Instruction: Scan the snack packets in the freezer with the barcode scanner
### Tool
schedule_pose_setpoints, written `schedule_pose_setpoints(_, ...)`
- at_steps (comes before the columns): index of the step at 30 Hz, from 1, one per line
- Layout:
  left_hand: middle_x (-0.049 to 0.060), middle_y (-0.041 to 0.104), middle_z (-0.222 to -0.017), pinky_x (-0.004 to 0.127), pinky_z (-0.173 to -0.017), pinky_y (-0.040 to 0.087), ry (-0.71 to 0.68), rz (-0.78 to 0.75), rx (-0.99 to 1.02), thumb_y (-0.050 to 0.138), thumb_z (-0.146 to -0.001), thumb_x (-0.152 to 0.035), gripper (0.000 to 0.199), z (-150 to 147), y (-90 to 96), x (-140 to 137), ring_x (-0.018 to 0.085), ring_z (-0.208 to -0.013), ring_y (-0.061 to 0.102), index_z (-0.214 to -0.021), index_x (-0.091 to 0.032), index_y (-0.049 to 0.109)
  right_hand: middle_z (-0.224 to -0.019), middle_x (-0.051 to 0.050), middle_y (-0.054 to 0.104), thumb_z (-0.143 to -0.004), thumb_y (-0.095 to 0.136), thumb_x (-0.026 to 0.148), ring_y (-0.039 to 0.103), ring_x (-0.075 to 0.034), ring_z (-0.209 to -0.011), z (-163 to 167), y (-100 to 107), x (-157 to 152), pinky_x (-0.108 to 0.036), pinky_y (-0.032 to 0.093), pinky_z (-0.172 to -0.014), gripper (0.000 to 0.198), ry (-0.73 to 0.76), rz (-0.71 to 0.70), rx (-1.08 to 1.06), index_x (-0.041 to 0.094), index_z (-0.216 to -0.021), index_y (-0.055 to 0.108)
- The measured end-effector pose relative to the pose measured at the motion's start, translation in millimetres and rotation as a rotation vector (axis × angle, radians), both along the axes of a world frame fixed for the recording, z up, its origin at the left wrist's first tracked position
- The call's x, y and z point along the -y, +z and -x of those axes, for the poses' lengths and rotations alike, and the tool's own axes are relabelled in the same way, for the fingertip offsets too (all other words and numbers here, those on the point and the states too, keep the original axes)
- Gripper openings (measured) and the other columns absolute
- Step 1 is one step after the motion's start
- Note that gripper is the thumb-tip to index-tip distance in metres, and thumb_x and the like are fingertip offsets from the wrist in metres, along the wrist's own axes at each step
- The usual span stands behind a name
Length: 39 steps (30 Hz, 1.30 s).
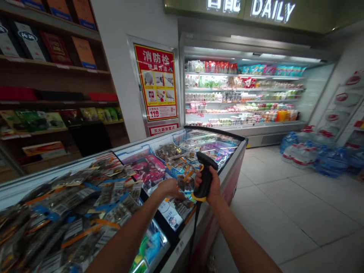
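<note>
Head view: your right hand (209,185) is closed around the grip of a black scanner (205,172), with its head pointing left and down, over the near right part of the freezer (227,170) lid. A cord (195,223) drops from the yellow base of the grip, down past the freezer's front edge.

Your left hand (169,188) reaches in just left of the scanner, fingers curled onto a packet (184,181) that it pinches at its left side. The packet sits right under the scanner's head, close to your right hand; whether it rests on the glass or is lifted clear I cannot tell.

More packets (85,204) are heaped along the left half of the freezer top, dark ones with orange and blue strips and white labels, spreading from the near left corner toward the middle. Under the glass at the far end you see pink and purple packs (148,168).

Behind the freezer a red sign (157,81) hangs on the wall. To its left stand wooden shelves (54,68) with boxes. To its right a lit cooler (241,94) holds rows of goods, with a "DAILY" sign (272,9) above it. On the floor at the far right lie blue water jugs (315,153).
</note>
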<state>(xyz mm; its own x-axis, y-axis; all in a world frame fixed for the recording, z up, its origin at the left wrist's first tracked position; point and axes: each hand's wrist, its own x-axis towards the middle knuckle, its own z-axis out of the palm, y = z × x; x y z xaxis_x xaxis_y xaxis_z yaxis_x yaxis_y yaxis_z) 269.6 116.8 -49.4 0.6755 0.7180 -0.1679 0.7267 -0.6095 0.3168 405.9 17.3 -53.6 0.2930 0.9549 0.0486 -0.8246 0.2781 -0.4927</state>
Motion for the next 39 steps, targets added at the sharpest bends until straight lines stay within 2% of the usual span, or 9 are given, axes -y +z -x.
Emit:
schedule_pose_setpoints(2, -0.005, 0.053, -0.048, 0.020, -0.045, 0.032, 0.064, 0.129, 0.180, 0.071, -0.047, -0.028, 0.017, 7, -1.6, -10, 0.011, -0.047, 0.049, -0.051, -0.017, 0.058, -0.053, 0.003, 0.052, -0.071, 0.051, 0.042, 0.043, -0.008, -0.040, 10, -1, 4, -0.019, 0.036, -0.037, 0.027, 0.010, 0.030, 0.006, 0.016, -0.079, 0.053)
schedule_pose_setpoints(5, -0.007, 0.039, -0.037, 0.019, -0.038, 0.026, 0.340, 0.311, 0.642, 0.066, -0.056, -0.023, 0.021, 29, 4.1, -30, 0.006, -0.036, 0.036, -0.043, -0.016, 0.050, -0.053, 0.003, 0.052, -0.069, 0.054, 0.043, 0.044, -0.008, -0.039, 24, -2, 7, -0.019, 0.036, -0.037, 0.029, 0.039, 0.069, 0.027, 0.016, -0.078, 0.053)
schedule_pose_setpoints(9, -0.005, 0.049, -0.046, 0.018, -0.045, 0.039, 0.593, 0.462, 1.239, 0.054, -0.070, -0.014, 0.017, 59, 16.5, -44, 0.006, -0.042, 0.046, -0.054, -0.016, 0.048, -0.052, 0.003, 0.052, -0.066, 0.056, 0.043, 0.045, -0.008, -0.039, 45, 3, 5, -0.019, 0.037, -0.037, 0.030, 0.100, 0.085, 0.056, 0.016, -0.079, 0.054)
schedule_pose_setpoints(11, -0.004, 0.052, -0.051, 0.020, -0.054, 0.046, 0.669, 0.549, 1.421, 0.050, -0.072, -0.007, 0.017, 65, 16.9, -47, 0.007, -0.047, 0.053, -0.058, -0.016, 0.046, -0.051, 0.003, 0.053, -0.067, 0.056, 0.043, 0.045, -0.008, -0.038, 57, 6, 2, -0.019, 0.037, -0.036, 0.029, 0.122, 0.106, 0.071, 0.016, -0.079, 0.054)
schedule_pose_setpoints(14, -0.004, 0.054, -0.053, 0.021, -0.059, 0.049, 0.767, 0.636, 1.626, 0.047, -0.071, 0.000, 0.021, 64, 8.6, -50, 0.007, -0.051, 0.056, -0.059, -0.017, 0.045, -0.048, 0.002, 0.053, -0.066, 0.056, 0.044, 0.046, -0.008, -0.037, 72, 10, -2, -0.019, 0.037, -0.035, 0.029, 0.148, 0.190, 0.120, 0.016, -0.073, 0.053)
schedule_pose_setpoints(20, -0.005, 0.053, -0.056, 0.022, -0.070, 0.049, 0.777, 0.628, 1.730, 0.044, -0.072, 0.003, 0.025, 59, -9.1, -57, 0.005, -0.055, 0.057, -0.058, -0.018, 0.043, -0.047, 0.001, 0.054, -0.067, 0.055, 0.047, 0.047, -0.009, -0.035, 85, 13, -3, -0.021, 0.038, -0.033, 0.033, 0.198, 0.280, 0.228, 0.013, -0.066, 0.053)
schedule_pose_setpoints(29, -0.004, 0.052, -0.059, 0.023, -0.073, 0.049, 0.771, 0.580, 1.728, 0.044, -0.070, 0.002, 0.023, 60, -10.3, -61, 0.007, -0.059, 0.057, -0.060, -0.019, 0.042, -0.047, 0.002, 0.054, -0.069, 0.054, 0.045, 0.047, -0.009, -0.034, 84, 17, 1, -0.020, 0.038, -0.032, 0.032, 0.245, 0.268, 0.235, 0.013, -0.074, 0.055)
schedule_pose_setpoints(35, -0.003, 0.052, -0.058, 0.027, -0.068, 0.049, 0.827, 0.432, 1.679, 0.045, -0.067, 0.000, 0.021, 62, -5.2, -65, 0.010, -0.064, 0.058, -0.061, -0.020, 0.041, -0.047, 0.002, 0.053, -0.068, 0.056, 0.045, 0.046, -0.008, -0.035, 76, 18, 3, -0.019, 0.036, -0.033, 0.031, 0.217, 0.257, 0.198, 0.014, -0.071, 0.053)
schedule_pose_setpoints(39, -0.003, 0.048, -0.058, 0.026, -0.062, 0.048, 0.912, 0.274, 1.603, 0.046, -0.066, -0.006, 0.016, 78, 4.9, -74, 0.012, -0.062, 0.056, -0.060, -0.020, 0.040, -0.048, 0.002, 0.054, -0.067, 0.056, 0.044, 0.046, -0.008, -0.036, 65, 19, 5, -0.018, 0.036, -0.034, 0.030, 0.158, 0.248, 0.186, 0.014, -0.071, 0.053)
